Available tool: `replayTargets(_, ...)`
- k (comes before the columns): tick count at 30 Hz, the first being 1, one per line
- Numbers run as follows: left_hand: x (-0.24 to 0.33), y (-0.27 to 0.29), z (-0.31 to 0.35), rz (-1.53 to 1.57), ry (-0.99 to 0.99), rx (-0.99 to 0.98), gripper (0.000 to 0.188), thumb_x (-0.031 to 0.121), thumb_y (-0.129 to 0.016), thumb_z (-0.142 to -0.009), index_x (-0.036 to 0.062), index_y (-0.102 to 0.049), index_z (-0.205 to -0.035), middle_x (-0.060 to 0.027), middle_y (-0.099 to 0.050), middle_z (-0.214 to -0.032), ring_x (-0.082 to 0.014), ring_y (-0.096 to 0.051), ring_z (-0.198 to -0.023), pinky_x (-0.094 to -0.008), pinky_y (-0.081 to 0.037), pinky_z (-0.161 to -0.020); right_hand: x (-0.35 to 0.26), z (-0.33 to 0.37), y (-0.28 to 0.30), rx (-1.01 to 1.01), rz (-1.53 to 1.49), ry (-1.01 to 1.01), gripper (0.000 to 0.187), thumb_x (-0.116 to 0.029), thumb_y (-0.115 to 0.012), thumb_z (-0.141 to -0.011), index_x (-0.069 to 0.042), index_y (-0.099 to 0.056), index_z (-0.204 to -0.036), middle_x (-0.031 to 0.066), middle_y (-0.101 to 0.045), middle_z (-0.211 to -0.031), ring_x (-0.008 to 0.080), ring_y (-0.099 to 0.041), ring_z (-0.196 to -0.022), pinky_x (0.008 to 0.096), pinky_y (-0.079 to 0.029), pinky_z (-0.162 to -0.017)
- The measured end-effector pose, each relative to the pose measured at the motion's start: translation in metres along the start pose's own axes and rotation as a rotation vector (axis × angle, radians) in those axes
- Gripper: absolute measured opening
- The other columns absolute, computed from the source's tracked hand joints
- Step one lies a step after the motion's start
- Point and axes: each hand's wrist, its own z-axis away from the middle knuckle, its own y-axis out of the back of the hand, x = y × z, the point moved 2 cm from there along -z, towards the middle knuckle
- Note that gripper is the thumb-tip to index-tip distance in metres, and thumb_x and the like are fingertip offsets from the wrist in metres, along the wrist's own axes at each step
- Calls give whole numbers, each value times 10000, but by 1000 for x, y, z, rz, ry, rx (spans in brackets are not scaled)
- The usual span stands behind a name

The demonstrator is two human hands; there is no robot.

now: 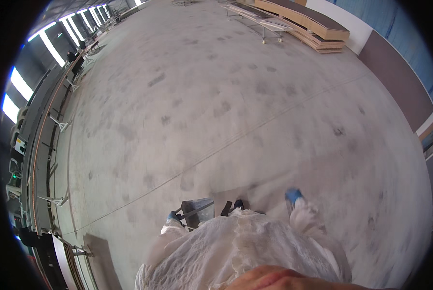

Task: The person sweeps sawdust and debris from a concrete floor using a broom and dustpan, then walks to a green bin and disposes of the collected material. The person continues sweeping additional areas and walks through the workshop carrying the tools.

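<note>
My left hand point(172, 216), in a blue glove, is low in the view beside my white-clothed body. Its fingers are closed on the dark strap-like handle of a grey box-shaped container point(191, 218), which hangs at my left side. A shiny, partly see-through face shows on the container; what is inside cannot be made out. My right hand point(293, 195), also blue-gloved, is held out ahead on the right. Motion smears its fingers, and a blurred greyish strip shows beside it. One dark shoe point(238, 204) shows between the two hands.
Grey concrete floor point(216, 106) with dark smudges and a long seam spreads ahead. A long machine line point(42, 140) with white support legs runs along the left. Stacked boards point(303, 19) and a wheeled trolley point(262, 21) stand far right. Panels point(395, 72) lean along the right side.
</note>
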Motion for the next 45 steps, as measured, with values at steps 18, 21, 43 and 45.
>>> replayTargets(18,425,-540,-15,138,-14,94,295,422,-545,-840,141,-609,-898,-51,-596,-721,-279,-459,-581,-471,-350,-507,390,-475,291,-427,109,-13,289,-327,-637,-794,-164,-658,-1033,102,-613,-1094,254,-604,-967,403,-483,-792)
replayTargets(21,502,-624,-28,209,51,160,339,444,-545,-839,119,-633,-865,-52,-575,-633,-281,-425,-461,-426,-328,-412,470,-665,409,-39,190,-139,159,-214,-616,-799,-148,-718,-902,106,-699,-934,257,-681,-849,367,-527,-634)
replayTargets(43,1103,-1148,-300,375,-23,126,242,348,-548,-872,116,-552,-803,-66,-558,-705,-253,-498,-584,-445,-403,-468,669,-1253,736,-582,-132,-21,160,-245,-632,-777,-110,-685,-843,53,-663,-855,223,-630,-762,400,-479,-635)
replayTargets(45,1154,-1191,-303,422,45,149,231,328,-575,-860,98,-557,-881,-73,-584,-752,-254,-526,-637,-452,-429,-504,712,-1351,797,-541,-113,-19,148,-238,-626,-780,-105,-679,-819,42,-658,-825,208,-624,-732,390,-471,-608)
